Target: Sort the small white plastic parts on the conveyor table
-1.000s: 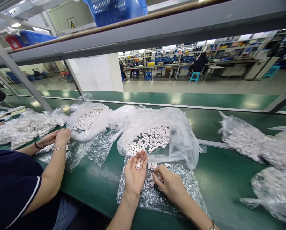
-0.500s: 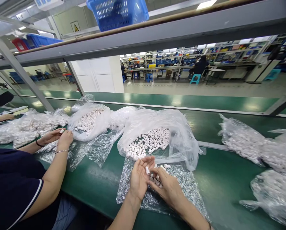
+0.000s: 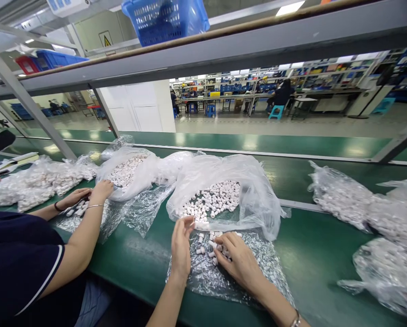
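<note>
On the green worktop [image 3: 319,272], a milky, translucent plastic bag [image 3: 260,204] gapes toward the near edge, probably so its small white tubular plastic fittings [image 3: 224,195] stay within reach. Others lie on a crinkled clear plastic bag [image 3: 220,288] nearer that edge, which likely keeps them gathered. The left hand [image 3: 181,245], fingers half curled, is by the opening; the right hand's [image 3: 235,256] slightly parted fingers reach among the loose fittings. Whether either grips one, I cannot tell.
</note>
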A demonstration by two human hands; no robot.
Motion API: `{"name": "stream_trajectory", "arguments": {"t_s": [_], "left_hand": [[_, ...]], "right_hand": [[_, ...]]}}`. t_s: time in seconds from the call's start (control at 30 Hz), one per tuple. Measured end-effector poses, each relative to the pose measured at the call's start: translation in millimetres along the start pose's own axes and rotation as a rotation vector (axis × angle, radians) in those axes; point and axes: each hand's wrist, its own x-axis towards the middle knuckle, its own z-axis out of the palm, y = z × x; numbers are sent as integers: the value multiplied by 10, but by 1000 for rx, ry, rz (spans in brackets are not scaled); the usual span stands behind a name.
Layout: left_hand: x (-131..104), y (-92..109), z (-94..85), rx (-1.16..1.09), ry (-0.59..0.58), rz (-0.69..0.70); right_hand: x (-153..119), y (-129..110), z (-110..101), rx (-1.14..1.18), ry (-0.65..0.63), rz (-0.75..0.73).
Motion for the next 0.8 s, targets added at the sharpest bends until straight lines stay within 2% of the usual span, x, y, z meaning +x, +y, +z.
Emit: {"name": "stream_trajectory", "arguments": {"t_s": [0.07, 0.13, 0.27, 0.37, 0.43, 0.6, 0.8], "left_hand": [[90, 79, -148, 214, 43, 75], [173, 162, -245, 460, -27, 153], [328, 260, -259, 910, -342, 349], [451, 214, -214, 1133, -567, 470], [518, 137, -205, 1233, -650, 531], [540, -20, -251, 1313, -639, 637], [475, 6, -300, 1355, -691, 693]], "right_hand": [[3, 14, 10, -31, -29, -9], [5, 20, 11, -33, -51, 0], [33, 38, -32, 14, -51, 26], [106, 101, -116, 51, -31, 50], [189, 174, -194, 54, -19, 85], [473, 426, -318, -3, -48, 129], [769, 694, -111, -201, -90, 106]]}}
